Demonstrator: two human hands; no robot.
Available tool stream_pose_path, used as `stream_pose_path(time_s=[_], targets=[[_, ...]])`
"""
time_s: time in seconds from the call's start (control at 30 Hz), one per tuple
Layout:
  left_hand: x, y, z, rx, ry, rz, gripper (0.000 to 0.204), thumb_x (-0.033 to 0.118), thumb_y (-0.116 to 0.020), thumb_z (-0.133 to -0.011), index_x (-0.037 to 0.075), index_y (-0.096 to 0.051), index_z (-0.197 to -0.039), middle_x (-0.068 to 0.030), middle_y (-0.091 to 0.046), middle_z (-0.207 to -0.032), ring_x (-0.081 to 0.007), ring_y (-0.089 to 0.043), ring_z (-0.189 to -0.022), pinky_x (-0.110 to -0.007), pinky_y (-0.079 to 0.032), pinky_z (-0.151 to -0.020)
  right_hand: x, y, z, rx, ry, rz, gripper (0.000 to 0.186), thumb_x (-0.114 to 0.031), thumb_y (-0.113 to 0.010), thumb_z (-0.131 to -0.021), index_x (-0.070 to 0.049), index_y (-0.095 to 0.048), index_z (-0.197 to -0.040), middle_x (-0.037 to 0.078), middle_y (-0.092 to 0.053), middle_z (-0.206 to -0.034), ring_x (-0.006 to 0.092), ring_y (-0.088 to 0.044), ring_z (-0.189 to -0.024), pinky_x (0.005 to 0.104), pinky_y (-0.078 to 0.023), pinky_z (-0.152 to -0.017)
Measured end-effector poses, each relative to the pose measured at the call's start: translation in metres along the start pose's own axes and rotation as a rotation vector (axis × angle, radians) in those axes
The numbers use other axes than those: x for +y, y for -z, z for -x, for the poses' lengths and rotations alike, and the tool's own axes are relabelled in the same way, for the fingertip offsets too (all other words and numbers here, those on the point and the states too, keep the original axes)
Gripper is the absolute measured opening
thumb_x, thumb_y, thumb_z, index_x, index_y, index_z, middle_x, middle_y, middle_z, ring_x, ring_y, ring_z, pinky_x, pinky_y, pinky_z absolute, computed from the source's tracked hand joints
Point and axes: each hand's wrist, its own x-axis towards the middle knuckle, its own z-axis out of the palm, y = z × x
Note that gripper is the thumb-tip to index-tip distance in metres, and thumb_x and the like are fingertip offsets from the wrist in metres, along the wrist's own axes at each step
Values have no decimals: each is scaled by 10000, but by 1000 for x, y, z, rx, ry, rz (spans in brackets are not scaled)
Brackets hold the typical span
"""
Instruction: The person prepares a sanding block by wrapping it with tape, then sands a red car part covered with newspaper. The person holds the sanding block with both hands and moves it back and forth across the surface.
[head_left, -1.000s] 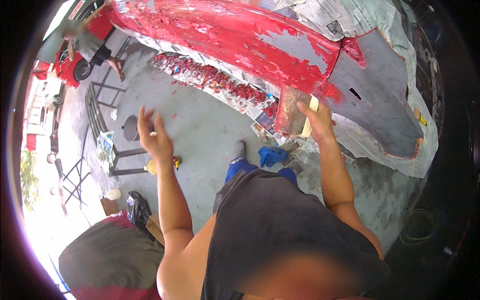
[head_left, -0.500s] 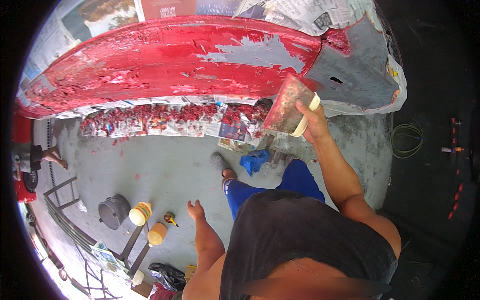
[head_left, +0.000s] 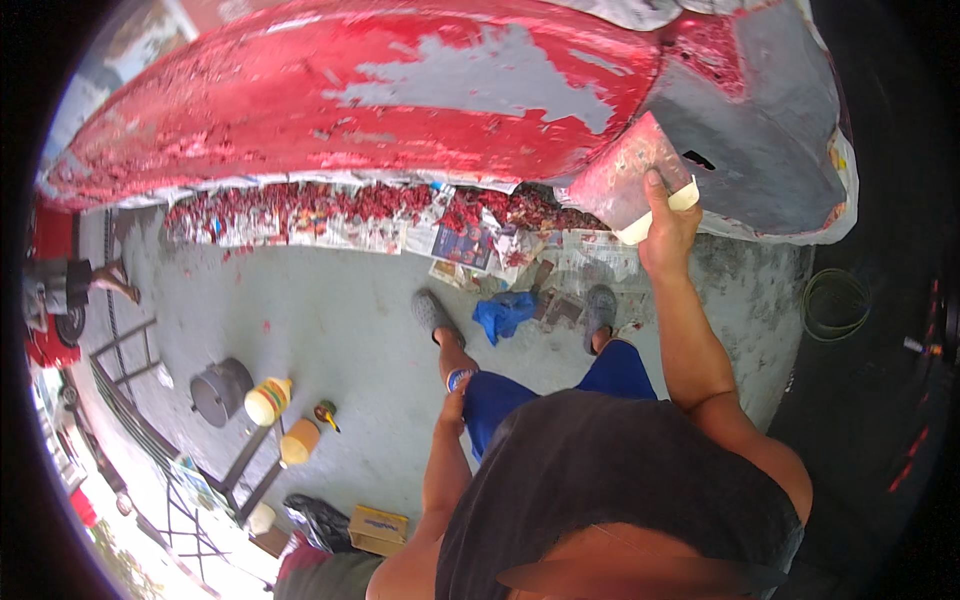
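My right hand (head_left: 668, 238) grips a wide flat scraper (head_left: 632, 178) by its cream-coloured back edge, thumb on the red-smeared blade. The blade lies at the lower edge of a large curved car body panel (head_left: 250, 90), where the red part meets a bare grey part (head_left: 770, 120). Red paint on the panel is wrinkled and flaking, with a grey patch (head_left: 490, 75) showing through. At my left knee, my left hand (head_left: 453, 408) rests against the blue shorts (head_left: 497, 405); its fingers are partly hidden.
Newspaper sheets (head_left: 370, 236) covered in red paint flakes lie below the panel. A blue crumpled cloth or bag (head_left: 503, 316) is near my feet. To the left stand a dark bucket (head_left: 221, 392), two jugs, a brush (head_left: 327, 414) and a metal frame (head_left: 120, 385). A coiled hose (head_left: 836, 304) lies right.
My right hand has moved right with the scraper, onto the join of red and grey. My left hand has come from beside me to my knee. The view has shifted closer to the panel.
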Motion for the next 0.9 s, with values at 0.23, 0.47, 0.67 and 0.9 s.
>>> stream_pose_path(time_s=[0.23,0.47,0.67,0.9], targets=[[16,36,-74,498,-333,-970,600,560,-537,-1015,42,-691,-1276,-197,-711,-1303,-389,-667,-1198,-488,-519,-976,4,-13,-16,95,388,369,252,-171,-742,-1012,29,-750,-1165,27,-765,-1045,98,-666,-928,279,-526,-827],[-9,-11,-68,688,192,-919,1258,644,-865,-697,-94,-328,-1562,-283,-563,-1488,-396,-565,-1388,-490,-451,-1157,28,-32,-35,200,486,319,144,-116,-753,-981,25,-762,-1004,30,-762,-824,78,-649,-741,298,-519,-664],[32,-37,-50,784,191,-907,1041,648,-788,-778,-75,-499,-1468,-254,-631,-1417,-392,-605,-1343,-494,-476,-1123,31,-38,-28,213,491,360,146,-123,-775,-971,20,-751,-988,42,-764,-846,88,-656,-756,300,-531,-686],[42,-33,-55,798,191,-883,999,649,-769,-793,-72,-526,-1440,-254,-642,-1401,-393,-612,-1332,-494,-480,-1117,22,-36,-33,222,585,427,167,-122,-757,-989,21,-731,-1070,62,-766,-908,106,-664,-800,293,-536,-724]])
